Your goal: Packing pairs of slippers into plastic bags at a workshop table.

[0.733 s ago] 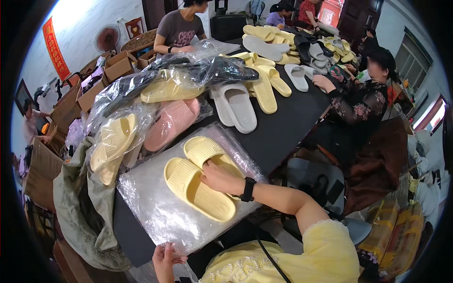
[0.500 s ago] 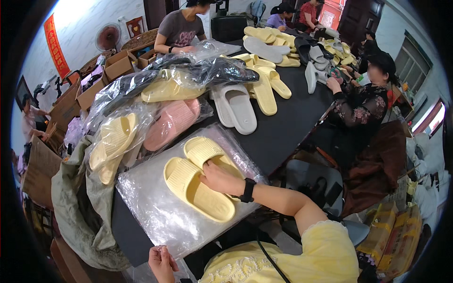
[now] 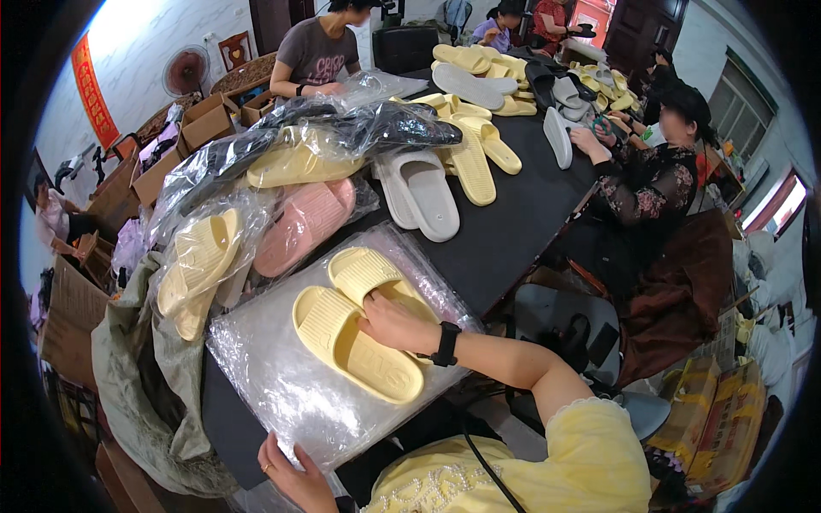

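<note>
Two pale yellow slide slippers (image 3: 363, 363) lie side by side on a stack of flat clear plastic bags (image 3: 256, 368) at the table's near edge. My right hand (image 3: 398, 325) grips them where their inner sides meet, fingertips tucked in by the straps and partly hidden. At the near corner of the bags is my left hand (image 3: 299, 480), its fingers apart and a ring on one of them. The fingertips touch or nearly touch the bag edge.
Bagged slippers, yellow (image 3: 201, 265) and pink (image 3: 306, 227), lie beyond the stack. Grey slippers (image 3: 419, 197) and more yellow ones (image 3: 475, 162) spread over the dark table (image 3: 522, 218). A co-worker (image 3: 654, 179) handles slippers at right. Grey-green cloth (image 3: 150, 359) hangs at left.
My left hand has gone from closed fingers below the bag corner to spread fingers at its edge. The right hand stays on the slippers. The view has shifted slightly.
</note>
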Available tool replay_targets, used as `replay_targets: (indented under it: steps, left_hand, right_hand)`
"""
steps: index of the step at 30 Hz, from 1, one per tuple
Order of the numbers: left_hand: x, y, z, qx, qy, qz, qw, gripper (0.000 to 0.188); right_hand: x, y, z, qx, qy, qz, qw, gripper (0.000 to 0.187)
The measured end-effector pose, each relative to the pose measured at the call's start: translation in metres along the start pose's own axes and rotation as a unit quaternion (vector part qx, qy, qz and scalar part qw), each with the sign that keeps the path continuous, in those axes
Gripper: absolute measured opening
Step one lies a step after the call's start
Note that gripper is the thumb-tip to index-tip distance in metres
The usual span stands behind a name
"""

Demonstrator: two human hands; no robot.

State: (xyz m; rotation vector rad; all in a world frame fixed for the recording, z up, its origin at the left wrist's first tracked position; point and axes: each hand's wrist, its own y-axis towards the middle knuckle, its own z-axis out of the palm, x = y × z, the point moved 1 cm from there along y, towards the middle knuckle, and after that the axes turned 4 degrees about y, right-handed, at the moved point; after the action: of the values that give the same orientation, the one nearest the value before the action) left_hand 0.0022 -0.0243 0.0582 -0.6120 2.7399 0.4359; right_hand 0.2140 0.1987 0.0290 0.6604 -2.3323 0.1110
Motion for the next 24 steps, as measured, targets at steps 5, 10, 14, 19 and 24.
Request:
replay_targets:
  steps: [5, 10, 14, 19, 24]
  left_hand:
    - [-0.021, 0.015, 0.021, 0.045, -0.021, 0.117, 0.992, 0.057]
    - [-0.004, 0.017, 0.057, 0.114, 0.122, 0.081, 0.983, 0.063]
    - [-0.003, 0.015, 0.065, 0.084, 0.125, 0.087, 0.985, 0.062]
    - [-0.004, 0.014, 0.066, 0.074, 0.123, 0.088, 0.986, 0.062]
    - [-0.001, 0.015, 0.068, 0.061, 0.124, 0.091, 0.986, 0.062]
  right_hand:
    - [0.000, 0.000, 0.002, -0.005, -0.008, -0.007, 1.000, 0.030]
    - [0.004, -0.002, 0.000, -0.013, -0.002, -0.001, 1.000, 0.031]
    - [0.004, -0.002, -0.002, -0.006, -0.001, 0.008, 1.000, 0.032]
    - [0.005, -0.002, -0.002, -0.038, -0.010, 0.000, 0.999, 0.031]
    - [0.023, -0.007, -0.023, -0.041, -0.002, 0.044, 0.998, 0.029]
